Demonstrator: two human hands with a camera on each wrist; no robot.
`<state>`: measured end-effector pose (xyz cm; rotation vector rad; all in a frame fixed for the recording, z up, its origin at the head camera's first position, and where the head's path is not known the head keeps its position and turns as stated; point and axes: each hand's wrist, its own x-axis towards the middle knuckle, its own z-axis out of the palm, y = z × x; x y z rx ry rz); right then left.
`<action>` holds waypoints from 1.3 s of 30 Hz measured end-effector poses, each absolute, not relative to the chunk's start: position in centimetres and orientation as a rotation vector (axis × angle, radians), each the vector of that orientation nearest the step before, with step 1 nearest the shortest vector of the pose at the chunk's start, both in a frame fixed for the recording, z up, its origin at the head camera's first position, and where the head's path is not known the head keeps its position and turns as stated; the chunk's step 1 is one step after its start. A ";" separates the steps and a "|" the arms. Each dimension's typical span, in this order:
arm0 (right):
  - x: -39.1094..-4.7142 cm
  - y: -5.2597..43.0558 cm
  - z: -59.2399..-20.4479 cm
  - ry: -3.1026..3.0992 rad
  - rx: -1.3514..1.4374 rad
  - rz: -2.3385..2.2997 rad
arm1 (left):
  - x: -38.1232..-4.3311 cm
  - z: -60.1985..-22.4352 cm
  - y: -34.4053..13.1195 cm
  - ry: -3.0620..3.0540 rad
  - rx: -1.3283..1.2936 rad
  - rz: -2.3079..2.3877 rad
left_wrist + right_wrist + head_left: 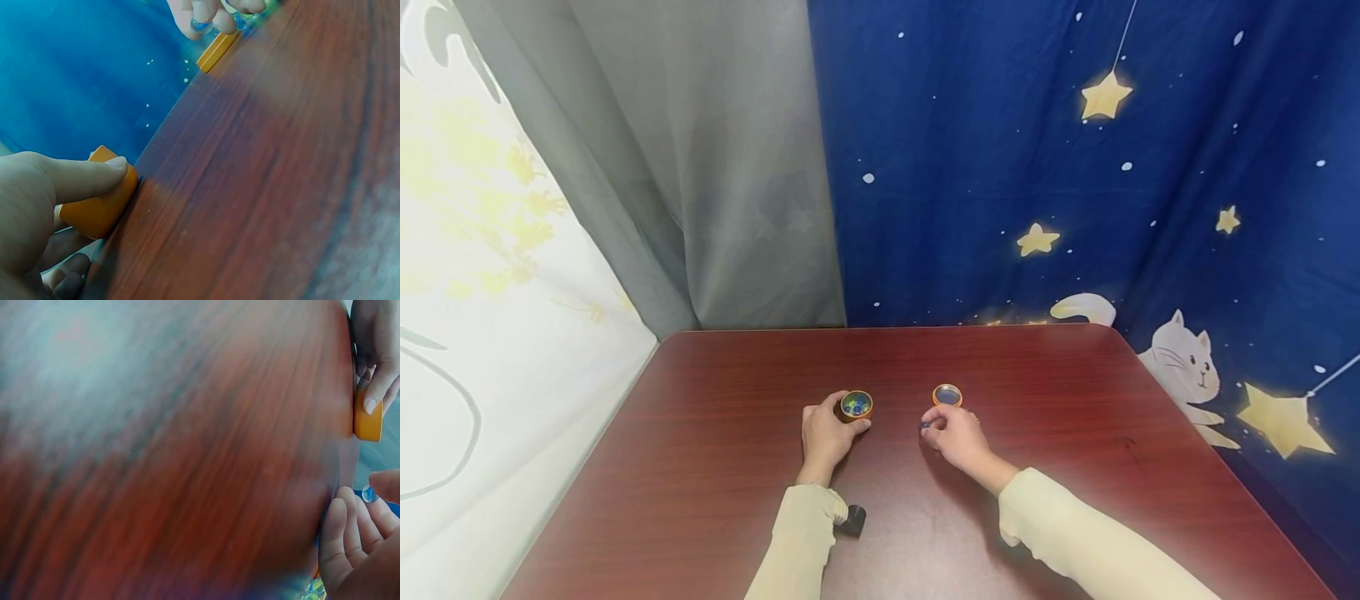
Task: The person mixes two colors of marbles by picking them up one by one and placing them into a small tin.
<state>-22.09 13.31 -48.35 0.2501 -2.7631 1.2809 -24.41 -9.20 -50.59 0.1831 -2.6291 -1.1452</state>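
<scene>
My left hand (824,435) holds a small round orange tin (103,209) on the table, thumb on its near side and fingers round the far side. Inside the tin lie several blue and yellow-green glass marbles (857,407). To the right, my right hand (958,437) pinches a clear and blue marble (369,493) between thumb and fingertip, low over the table. Just beyond that hand is a round orange lid (947,395), inner side up. More glass marbles (315,590) show beside the right hand, mostly hidden by it.
The dark red wooden table (715,467) has rounded far corners. Behind it hang a grey curtain (752,167) and a blue curtain (955,150) with stars. A black device (852,521) sits at the left cuff.
</scene>
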 end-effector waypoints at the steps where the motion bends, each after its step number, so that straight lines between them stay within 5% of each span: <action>1: -22.1 13.2 -48.3 -2.763 0.252 1.306 | -24.4 -50.6 -9.2 -2.630 0.181 -1.142; 39: -23.3 8.7 -48.4 -2.630 0.236 1.624 | -24.5 -50.6 -9.1 -2.624 0.185 -1.160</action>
